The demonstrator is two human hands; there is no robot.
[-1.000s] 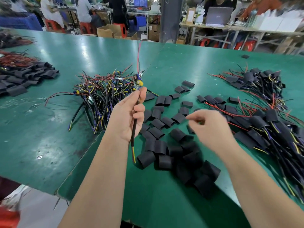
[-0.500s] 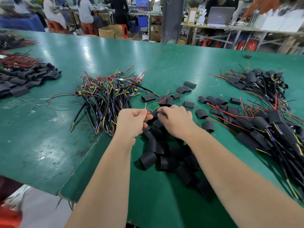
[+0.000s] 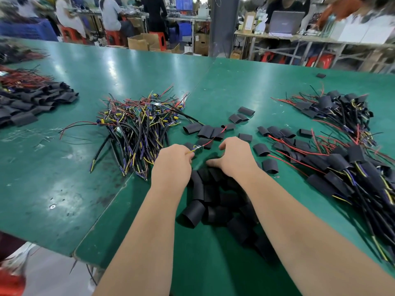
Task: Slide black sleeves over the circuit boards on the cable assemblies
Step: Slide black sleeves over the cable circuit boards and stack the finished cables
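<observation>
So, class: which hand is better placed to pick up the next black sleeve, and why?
The right. The right hand sits over the loose black sleeves, while the left hand is busy pinching a cable assembly. Whether the right already grips a sleeve is hidden.

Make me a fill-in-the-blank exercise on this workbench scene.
The left hand pinches a cable assembly with a trailing ____ wire.
The right hand sits over a pile of black ____.
The unsleeved bundle lies to the ____ of both hands.
The table is ____.
Missing: red; sleeves; left; green.
</observation>
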